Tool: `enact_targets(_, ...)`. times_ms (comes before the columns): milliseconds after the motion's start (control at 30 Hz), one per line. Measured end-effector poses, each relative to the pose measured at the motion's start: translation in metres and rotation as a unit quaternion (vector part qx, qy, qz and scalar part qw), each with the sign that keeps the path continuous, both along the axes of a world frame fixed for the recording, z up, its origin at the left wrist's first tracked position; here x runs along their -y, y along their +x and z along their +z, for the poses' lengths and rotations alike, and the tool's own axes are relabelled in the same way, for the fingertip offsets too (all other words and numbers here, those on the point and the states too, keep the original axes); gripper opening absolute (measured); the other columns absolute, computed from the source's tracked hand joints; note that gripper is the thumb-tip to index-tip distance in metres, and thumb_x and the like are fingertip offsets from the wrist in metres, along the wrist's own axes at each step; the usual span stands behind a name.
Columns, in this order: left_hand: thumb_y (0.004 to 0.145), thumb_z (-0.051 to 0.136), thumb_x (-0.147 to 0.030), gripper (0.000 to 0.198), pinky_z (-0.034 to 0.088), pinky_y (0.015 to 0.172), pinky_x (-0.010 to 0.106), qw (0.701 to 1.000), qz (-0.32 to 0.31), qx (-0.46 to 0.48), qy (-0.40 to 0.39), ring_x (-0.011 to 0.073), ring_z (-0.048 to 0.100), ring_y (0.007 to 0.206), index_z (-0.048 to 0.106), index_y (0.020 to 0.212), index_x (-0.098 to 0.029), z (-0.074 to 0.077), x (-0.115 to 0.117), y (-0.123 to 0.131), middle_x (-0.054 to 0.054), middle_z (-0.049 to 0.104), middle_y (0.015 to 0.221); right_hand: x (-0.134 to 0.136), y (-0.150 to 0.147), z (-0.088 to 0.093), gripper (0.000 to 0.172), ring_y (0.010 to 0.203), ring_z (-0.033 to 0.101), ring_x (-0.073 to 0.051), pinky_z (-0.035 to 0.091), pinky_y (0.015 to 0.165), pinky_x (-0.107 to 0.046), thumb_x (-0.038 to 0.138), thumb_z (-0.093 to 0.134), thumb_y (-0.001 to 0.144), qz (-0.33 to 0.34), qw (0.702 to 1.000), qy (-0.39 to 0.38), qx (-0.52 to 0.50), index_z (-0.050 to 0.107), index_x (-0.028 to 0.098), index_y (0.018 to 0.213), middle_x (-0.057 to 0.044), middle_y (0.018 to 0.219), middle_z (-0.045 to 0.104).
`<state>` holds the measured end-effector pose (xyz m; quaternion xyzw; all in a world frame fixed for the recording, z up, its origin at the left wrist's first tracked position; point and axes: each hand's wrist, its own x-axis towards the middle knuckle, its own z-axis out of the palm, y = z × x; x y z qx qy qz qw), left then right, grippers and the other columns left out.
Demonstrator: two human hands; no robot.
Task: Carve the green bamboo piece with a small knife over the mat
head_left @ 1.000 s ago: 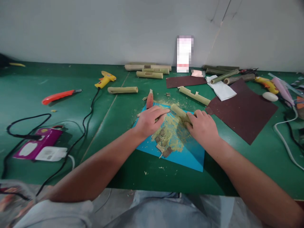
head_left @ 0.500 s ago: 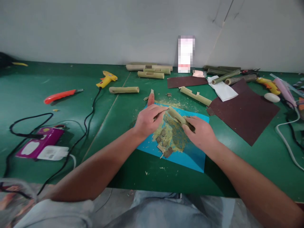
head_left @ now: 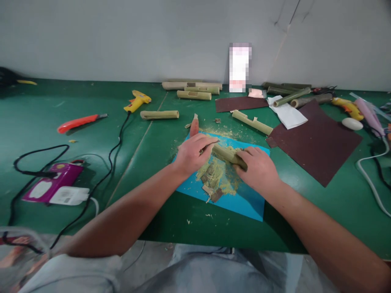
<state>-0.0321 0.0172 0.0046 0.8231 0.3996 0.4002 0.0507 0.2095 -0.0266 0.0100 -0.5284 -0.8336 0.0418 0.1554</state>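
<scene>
A short bamboo tube (head_left: 226, 154) lies slantwise between my hands, above a blue sheet (head_left: 249, 207) strewn with pale shavings (head_left: 215, 173). My right hand (head_left: 258, 167) is closed round its right end. My left hand (head_left: 193, 152) is closed at the tube's left end, with a thin dark piece showing between its fingers; that piece is mostly hidden and I cannot make out what it is. Just beyond my left hand, a red-handled tool (head_left: 194, 125) with a pale tip points away from me.
On the green table (head_left: 165, 219) are a red cutter (head_left: 80, 123), a yellow glue gun (head_left: 137, 101), a purple power strip (head_left: 54, 183) with cords, bamboo pieces (head_left: 194, 95), brown sandpaper (head_left: 316, 142) and a white cloth (head_left: 288, 114). A lit phone (head_left: 239, 67) leans on the wall.
The bamboo tube has turned to a flatter slant, its left end now lower and nearer my left fingers. My right hand has shifted slightly with it.
</scene>
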Motion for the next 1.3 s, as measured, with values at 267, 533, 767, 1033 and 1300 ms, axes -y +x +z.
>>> enact_targets(267,0.101,0.057,-0.023,0.022,0.060,0.086,0.033,1.000,-0.004,-0.003,-0.001,0.0172,0.072,0.090,0.075,0.112,-0.018,0.000,-0.001,-0.001,0.008,0.075,0.100,0.002,0.000,0.002,0.033,0.099,0.059,-0.029,0.041,0.085,-0.041,0.039,0.063,0.092,-0.002,1.000,0.007,-0.010,0.071,0.016,0.114,-0.012,0.105,0.067)
enact_targets(533,0.101,0.056,-0.023,0.023,0.059,0.085,0.033,1.000,-0.003,-0.007,-0.009,0.0178,0.071,0.089,0.075,0.112,-0.018,-0.002,-0.001,-0.002,0.008,0.075,0.099,0.001,0.001,0.003,0.029,0.097,0.059,-0.029,0.040,0.082,-0.040,0.036,0.060,0.094,-0.012,1.000,0.016,-0.008,0.072,0.017,0.111,-0.012,0.106,0.068)
enact_targets(767,0.101,0.057,-0.025,0.023,0.060,0.086,0.035,1.000,0.006,-0.009,-0.025,0.0196,0.072,0.091,0.076,0.111,-0.019,-0.007,-0.005,-0.003,0.009,0.075,0.100,0.001,0.002,0.000,0.024,0.096,0.059,-0.028,0.041,0.082,-0.040,0.035,0.058,0.095,-0.005,0.999,0.031,-0.023,0.073,0.019,0.106,-0.012,0.105,0.068)
enact_targets(1033,0.101,0.057,-0.027,0.023,0.060,0.081,0.034,0.995,0.016,-0.097,-0.020,0.0209,0.072,0.088,0.076,0.111,-0.017,-0.010,-0.002,-0.001,0.008,0.074,0.096,0.000,0.000,-0.006,0.020,0.091,0.058,-0.026,0.041,0.078,-0.038,0.031,0.058,0.093,0.009,1.000,0.020,-0.011,0.070,0.017,0.099,-0.011,0.095,0.066)
enact_targets(1300,0.102,0.056,-0.026,0.025,0.060,0.083,0.034,0.996,0.019,-0.082,0.011,0.0198,0.073,0.090,0.075,0.115,-0.018,-0.005,0.002,0.000,0.009,0.075,0.101,0.000,-0.002,0.000,0.015,0.093,0.057,-0.028,0.043,0.080,-0.039,0.026,0.058,0.090,0.005,0.999,0.045,-0.001,0.070,0.017,0.093,-0.013,0.096,0.065)
